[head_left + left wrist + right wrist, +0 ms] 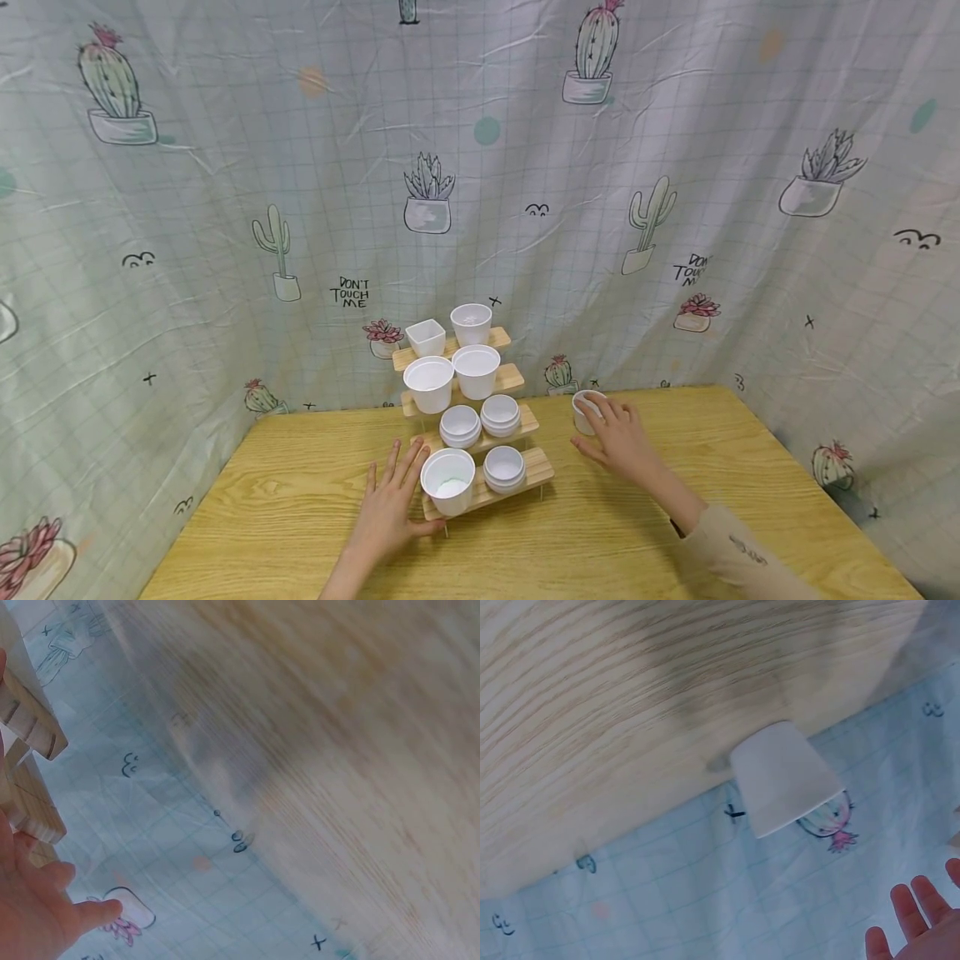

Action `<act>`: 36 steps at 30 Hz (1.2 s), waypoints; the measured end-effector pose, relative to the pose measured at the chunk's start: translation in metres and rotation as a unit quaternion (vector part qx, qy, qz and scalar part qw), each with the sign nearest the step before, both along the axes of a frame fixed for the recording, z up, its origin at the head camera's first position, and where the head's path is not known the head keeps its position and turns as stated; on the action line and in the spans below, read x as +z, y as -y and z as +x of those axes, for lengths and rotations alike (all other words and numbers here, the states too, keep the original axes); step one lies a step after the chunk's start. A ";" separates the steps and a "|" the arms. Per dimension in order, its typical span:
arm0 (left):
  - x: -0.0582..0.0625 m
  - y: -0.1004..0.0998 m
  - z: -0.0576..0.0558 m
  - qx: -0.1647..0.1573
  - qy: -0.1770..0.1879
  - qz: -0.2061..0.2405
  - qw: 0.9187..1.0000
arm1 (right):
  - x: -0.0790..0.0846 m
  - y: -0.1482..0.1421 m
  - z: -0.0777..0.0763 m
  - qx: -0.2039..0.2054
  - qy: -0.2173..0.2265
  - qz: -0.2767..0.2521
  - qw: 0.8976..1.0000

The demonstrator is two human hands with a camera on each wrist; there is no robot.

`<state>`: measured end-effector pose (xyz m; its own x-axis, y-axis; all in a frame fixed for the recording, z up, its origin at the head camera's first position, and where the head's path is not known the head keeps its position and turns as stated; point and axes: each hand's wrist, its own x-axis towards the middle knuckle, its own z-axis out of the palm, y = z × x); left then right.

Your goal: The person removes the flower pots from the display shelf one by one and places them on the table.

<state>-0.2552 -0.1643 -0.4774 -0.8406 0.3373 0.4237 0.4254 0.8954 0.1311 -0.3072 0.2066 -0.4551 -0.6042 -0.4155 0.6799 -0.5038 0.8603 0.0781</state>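
A four-tier wooden stand [539, 467] holds white pots, two to a tier. My left hand [390, 504] lies along its left side, fingers extended and thumb at the front corner of the lowest tier. The nearest pot [450, 492] has some whitish-green stuff inside. In the left wrist view, fingers [37, 892] are spread close to the ends of the wooden tiers [34, 799]. To the right, a separate white cup [581, 419] stands on the table, my right hand [622, 442] reaching beside it with loose fingers. The right wrist view shows this cup [784, 780] apart from the fingertips.
A square white pot [426, 337] and a round one [472, 323] sit on the top tier. The wood-grain table [300, 500] backs onto a hanging curtain [495, 250] printed with cacti.
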 end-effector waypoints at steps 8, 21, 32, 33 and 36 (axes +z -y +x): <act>-0.001 0.001 -0.001 0.002 -0.001 -0.003 1.000 | 0.003 0.011 0.012 0.009 0.010 0.006 1.000; 0.003 -0.001 0.002 0.001 0.010 0.011 1.000 | -0.001 0.033 0.031 0.047 0.017 -0.002 0.999; 0.002 -0.001 0.002 0.002 0.007 0.012 1.000 | -0.008 0.054 0.042 0.079 0.028 -0.012 0.996; 0.002 -0.001 0.002 0.002 0.008 0.011 1.000 | -0.009 0.055 0.043 0.080 0.029 -0.012 0.996; 0.002 -0.001 0.001 0.004 0.011 0.010 1.000 | -0.007 0.060 0.045 0.086 0.033 -0.016 0.996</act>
